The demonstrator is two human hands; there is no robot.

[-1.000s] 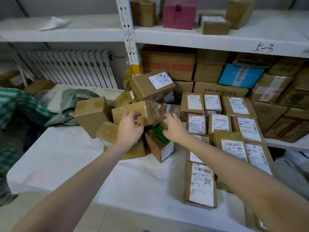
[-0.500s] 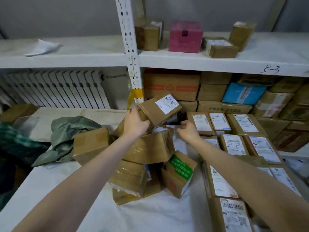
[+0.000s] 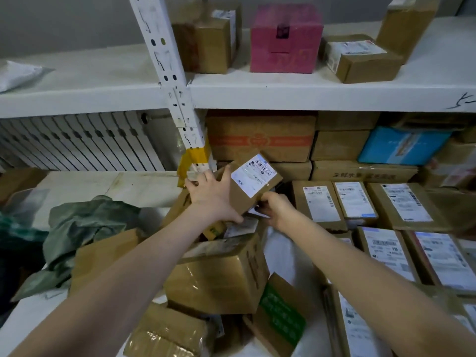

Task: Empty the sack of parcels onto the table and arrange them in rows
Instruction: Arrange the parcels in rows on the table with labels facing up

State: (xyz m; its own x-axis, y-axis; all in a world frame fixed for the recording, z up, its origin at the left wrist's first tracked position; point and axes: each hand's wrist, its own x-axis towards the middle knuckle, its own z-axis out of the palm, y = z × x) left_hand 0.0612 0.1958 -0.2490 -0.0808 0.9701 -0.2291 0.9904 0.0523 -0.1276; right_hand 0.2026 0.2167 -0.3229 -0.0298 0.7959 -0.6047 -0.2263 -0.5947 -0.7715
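The left hand [image 3: 211,195] and the right hand [image 3: 277,210] both grasped a labelled box [image 3: 253,182], held tilted above the heap of boxes [image 3: 219,278] on the white table [image 3: 282,255], beside the rows of parcels [image 3: 386,249].

Labelled parcel [image 3: 243,204]: matt brown cardboard, with a smooth white paper label [image 3: 253,175]. Large box [image 3: 216,276]: brown cardboard under glossy, crinkled clear tape. Sack [image 3: 85,228]: dull green woven fabric, crumpled; shelf upright [image 3: 164,60]: white-painted metal, scuffed and matt.
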